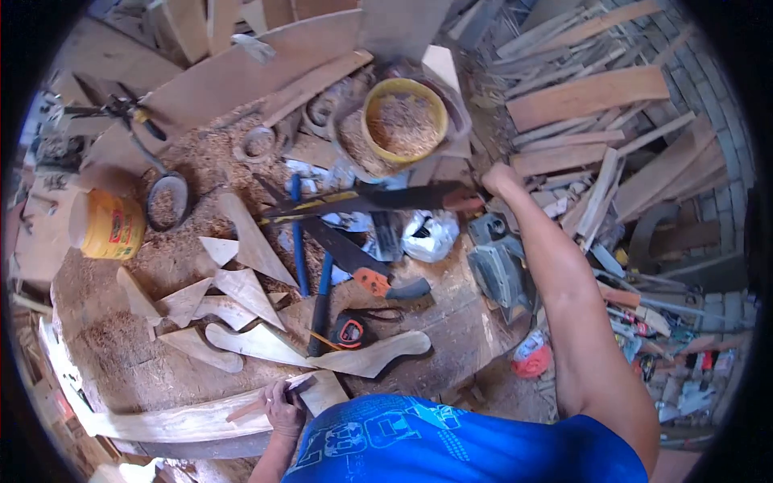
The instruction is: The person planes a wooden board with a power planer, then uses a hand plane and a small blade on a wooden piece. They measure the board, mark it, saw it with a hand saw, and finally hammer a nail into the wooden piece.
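Nearest me, at the bottom of the frame, my left hand point(283, 409) rests on the long board point(189, 419), fingers bent and close together. A slim brown strip point(246, 410) pokes out beside them; I cannot tell whether I grip it or only press on the wood, perhaps to steady the board. It lies along the near edge of the worktop point(93, 354), within easy reach.

Just beyond, a curved wooden piece point(382, 356) lies flat, the tape measure point(350, 332) beside it, probably kept close for checking lengths. More shaped pieces point(262, 344) lie loosely grouped at centre left, apparently so that each can be picked up singly.

Right of centre, the power planer point(499, 270) sits near the worktop's edge, below my outstretched right arm point(564, 282). Past it, my right hand point(502, 180) is bunched at the handle point(464, 200) of a long saw point(386, 197) whose blade points left across the other tools; I cannot tell whether my fingers close round it. The handle faces my side, which suits a grasp.

Farther up, a yellow basin point(441, 109) holds shavings, seemingly to contain them, and scrap boards point(588, 97) pile at upper right.
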Available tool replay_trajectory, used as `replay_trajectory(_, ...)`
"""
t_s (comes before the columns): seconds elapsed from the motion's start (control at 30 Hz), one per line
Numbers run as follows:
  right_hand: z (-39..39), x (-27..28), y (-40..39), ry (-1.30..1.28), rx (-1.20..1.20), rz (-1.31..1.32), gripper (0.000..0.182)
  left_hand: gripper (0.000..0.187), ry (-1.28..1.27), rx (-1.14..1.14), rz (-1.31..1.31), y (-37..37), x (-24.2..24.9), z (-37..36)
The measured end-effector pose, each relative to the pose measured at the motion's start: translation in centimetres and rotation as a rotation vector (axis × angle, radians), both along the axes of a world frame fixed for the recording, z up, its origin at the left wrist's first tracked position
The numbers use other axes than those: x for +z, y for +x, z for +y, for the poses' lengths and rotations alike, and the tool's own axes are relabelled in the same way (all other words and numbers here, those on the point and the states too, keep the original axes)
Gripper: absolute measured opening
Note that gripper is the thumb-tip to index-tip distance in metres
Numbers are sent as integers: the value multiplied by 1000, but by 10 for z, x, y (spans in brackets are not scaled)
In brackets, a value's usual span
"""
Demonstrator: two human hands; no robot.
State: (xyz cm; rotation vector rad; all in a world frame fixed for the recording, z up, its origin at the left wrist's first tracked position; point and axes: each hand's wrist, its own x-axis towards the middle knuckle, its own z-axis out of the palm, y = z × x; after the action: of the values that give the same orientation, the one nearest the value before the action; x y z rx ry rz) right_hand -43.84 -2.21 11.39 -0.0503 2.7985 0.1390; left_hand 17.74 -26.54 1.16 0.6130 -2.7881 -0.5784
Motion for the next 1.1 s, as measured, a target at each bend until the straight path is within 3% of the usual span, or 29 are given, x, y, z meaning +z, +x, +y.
replay_trajectory(0.07,17,-4,-10,50,14,-8,46,26,-41,7,16,-5,1,0)
replay_trajectory(0.13,32,-6,-17,-539,-171,-367,48,27,-7,26,15,-3,-2,1)
replay_trajectory(0.17,35,-11,-19,-538,-179,-364,48,28,-23,24,-13,-1,-2,1)
replay_trajectory(0.27,41,-26,-19,-443,-94,-108,40,28,-35,13,-46,2,-7,-1)
replay_trajectory(0.33,35,-32,-14,-151,83,52,42,28,-76,-18,-22,0,-6,-1)
replay_trajectory(0.37,48,-60,-33,-164,126,10,47,28,-67,-7,-29,2,-7,-1)
replay_trajectory(0.53,33,-46,-28,-172,-26,-43,57,28,-27,18,-26,-3,2,0)
replay_trajectory(0.6,24,-26,-14,-71,-160,87,57,28,4,31,-21,0,1,1)
replay_trajectory(0.73,-7,14,9,-97,-181,108,56,26,-21,26,-7,-2,-1,0)
replay_trajectory(0.8,-14,29,15,-17,-67,4,56,25,-15,9,-11,-2,-1,1)
replay_trajectory(0.87,4,10,-2,-33,-31,29,53,24,-68,-9,-14,0,-4,0)
replay_trajectory(0.93,33,-14,-28,-302,-98,28,49,23,-63,-18,-11,-2,-1,1)
replay_trajectory(0.97,44,-30,-37,-214,-40,201,41,21,-62,-13,-8,-3,1,1)
replay_trajectory(1.1,55,-51,-39,43,71,42,35,20,-69,-20,1,-5,1,0)
